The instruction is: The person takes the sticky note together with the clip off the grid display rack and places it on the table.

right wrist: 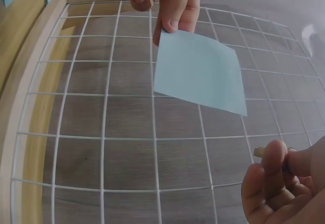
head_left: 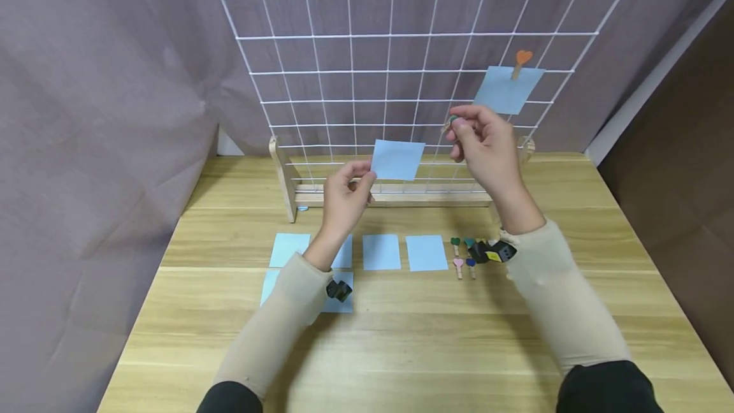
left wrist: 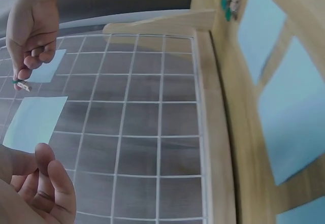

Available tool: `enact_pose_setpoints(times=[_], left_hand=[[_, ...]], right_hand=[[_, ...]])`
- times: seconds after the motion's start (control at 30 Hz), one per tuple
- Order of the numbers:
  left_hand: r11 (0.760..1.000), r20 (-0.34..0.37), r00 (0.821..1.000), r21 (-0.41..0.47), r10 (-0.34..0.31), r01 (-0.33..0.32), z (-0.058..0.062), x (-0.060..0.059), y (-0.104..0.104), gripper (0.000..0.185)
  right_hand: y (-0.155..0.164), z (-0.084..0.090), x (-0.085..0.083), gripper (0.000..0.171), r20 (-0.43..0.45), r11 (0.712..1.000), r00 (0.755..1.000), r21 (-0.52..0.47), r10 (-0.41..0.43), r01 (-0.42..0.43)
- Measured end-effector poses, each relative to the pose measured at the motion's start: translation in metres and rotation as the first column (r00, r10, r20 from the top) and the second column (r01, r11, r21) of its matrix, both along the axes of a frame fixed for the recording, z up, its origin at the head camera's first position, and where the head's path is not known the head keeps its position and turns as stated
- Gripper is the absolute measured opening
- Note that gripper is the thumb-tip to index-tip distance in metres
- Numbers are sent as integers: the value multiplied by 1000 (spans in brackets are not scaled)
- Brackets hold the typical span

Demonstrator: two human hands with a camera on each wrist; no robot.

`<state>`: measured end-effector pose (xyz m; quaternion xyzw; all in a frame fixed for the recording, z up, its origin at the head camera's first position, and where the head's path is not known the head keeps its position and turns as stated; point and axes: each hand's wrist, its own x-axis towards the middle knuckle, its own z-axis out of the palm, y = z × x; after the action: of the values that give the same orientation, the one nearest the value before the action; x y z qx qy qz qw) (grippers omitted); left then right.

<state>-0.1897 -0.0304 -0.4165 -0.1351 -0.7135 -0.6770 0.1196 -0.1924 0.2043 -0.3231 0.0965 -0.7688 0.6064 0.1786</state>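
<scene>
My left hand (head_left: 346, 199) pinches a blue square of paper (head_left: 398, 160) by its left edge, in front of the white wire grid (head_left: 369, 72). In the right wrist view the paper (right wrist: 200, 74) hangs from the thumb and fingers at one corner. To the right, my right hand (head_left: 486, 145) pinches a small wooden clothespin with a green top (head_left: 450, 123) between thumb and fingers; its wooden end (right wrist: 259, 152) sticks out in the right wrist view. Another blue paper (head_left: 507, 91) is fixed high on the grid by a clothespin with an orange heart (head_left: 523, 58).
The grid stands in a wooden base (head_left: 390, 197) at the back of the wooden table (head_left: 424, 349). Several blue papers (head_left: 427, 253) lie in rows before it. Small clothespins with coloured hearts (head_left: 458, 264) lie beside them, partly under my right wrist. Grey cloth (head_left: 115, 81) hangs behind.
</scene>
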Motion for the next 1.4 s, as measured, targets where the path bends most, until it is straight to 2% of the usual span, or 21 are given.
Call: enact_pose_setpoints(times=[0.27, 0.5, 0.8, 1.03, 1.4], left_hand=[[1000, 4, 1000, -15, -2, 2, -9, 7, -2, 21], [1000, 36, 999, 8, 8, -9, -14, 12, -3, 20], [1000, 38, 999, 2, 16, -16, -17, 16, -8, 20], [1000, 53, 999, 4, 12, -12, -20, 22, -9, 21], [1000, 82, 997, 21, 2, -4, -30, 31, -12, 20]], right_hand=[[1, -9, 4, 27, 28, 1000, 1000, 9, -3, 2], [3, -16, 8, 26, 23, 1000, 1000, 16, 3, -4], [9, -29, 13, 25, 3, 1000, 1000, 17, 22, -22], [12, -34, 18, 26, 36, 999, 999, 46, 11, -13], [17, -50, 20, 23, 73, 996, 997, 81, 28, -34]])
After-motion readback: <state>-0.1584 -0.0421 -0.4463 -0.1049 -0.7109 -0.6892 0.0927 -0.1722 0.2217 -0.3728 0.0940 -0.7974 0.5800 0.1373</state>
